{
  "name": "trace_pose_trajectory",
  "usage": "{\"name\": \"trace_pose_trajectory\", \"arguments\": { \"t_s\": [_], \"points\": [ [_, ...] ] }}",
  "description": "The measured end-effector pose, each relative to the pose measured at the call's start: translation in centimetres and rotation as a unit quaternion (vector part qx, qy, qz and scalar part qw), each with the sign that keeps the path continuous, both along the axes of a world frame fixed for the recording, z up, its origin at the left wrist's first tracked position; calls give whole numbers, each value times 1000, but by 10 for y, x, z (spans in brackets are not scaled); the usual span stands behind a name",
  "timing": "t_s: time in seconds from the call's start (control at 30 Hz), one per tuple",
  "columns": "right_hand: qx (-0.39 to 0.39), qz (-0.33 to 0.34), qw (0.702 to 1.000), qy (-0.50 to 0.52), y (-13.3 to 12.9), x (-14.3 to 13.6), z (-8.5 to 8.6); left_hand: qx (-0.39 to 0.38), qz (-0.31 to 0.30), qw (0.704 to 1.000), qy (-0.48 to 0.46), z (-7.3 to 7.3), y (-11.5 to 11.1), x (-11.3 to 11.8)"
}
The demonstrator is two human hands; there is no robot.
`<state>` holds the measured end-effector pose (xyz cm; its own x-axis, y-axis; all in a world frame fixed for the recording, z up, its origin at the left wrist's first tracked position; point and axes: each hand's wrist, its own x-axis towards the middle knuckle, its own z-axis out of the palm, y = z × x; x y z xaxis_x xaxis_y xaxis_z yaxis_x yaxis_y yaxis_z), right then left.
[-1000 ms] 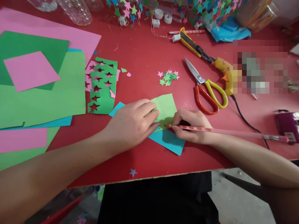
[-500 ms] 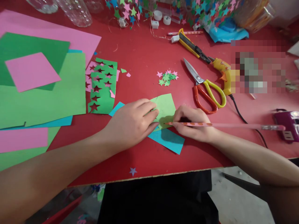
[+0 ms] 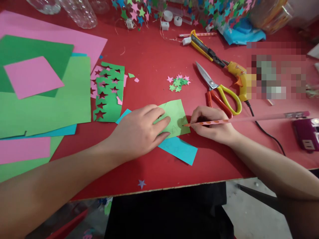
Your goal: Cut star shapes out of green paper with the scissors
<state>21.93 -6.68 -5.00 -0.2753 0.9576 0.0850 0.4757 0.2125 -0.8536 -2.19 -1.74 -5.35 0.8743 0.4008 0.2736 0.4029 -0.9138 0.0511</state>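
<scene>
My left hand [image 3: 144, 131] lies flat with its fingers stretched over the left part of a light green piece of paper [image 3: 176, 114]. Faint pencil lines show on that paper near the fingertips. Beneath it, a blue paper strip [image 3: 183, 151] sticks out on both sides, partly hidden by my hand. Between the fingers of my right hand [image 3: 211, 124] is a pink patterned pencil [image 3: 208, 122], its tip at the right part of the light green paper and its eraser end pointing right. Small pink and green paper stars [image 3: 178, 83] lie in a pile beyond the paper.
Scissors [image 3: 211, 84], a yellow glue gun [image 3: 238, 76] and a cutter [image 3: 204, 46] lie beyond my right hand. On the left are coloured sheets [image 3: 79, 79] and a green paper with star-shaped holes [image 3: 113, 106]. A purple star [image 3: 142, 184] rests near the red table's front edge.
My right hand has moved slightly right and away from me with the pencil, baring pencil lines on the light green paper. My left hand has stayed nearly in place.
</scene>
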Motion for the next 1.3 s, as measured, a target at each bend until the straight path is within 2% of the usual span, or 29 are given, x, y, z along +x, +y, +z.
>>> {"name": "trace_pose_trajectory", "arguments": {
  "t_s": [0.4,0.83,1.3],
  "points": [
    [-1,27,999,-18,1,0,-2,-7,1,1000,19,1,-1,1],
    [3,-48,999,9,3,-7,-4,-28,7,999,14,2,-2,2],
    [5,-19,1000,-8,3,-3,0,-36,15,999,19,3,-2,2]
  ]
}}
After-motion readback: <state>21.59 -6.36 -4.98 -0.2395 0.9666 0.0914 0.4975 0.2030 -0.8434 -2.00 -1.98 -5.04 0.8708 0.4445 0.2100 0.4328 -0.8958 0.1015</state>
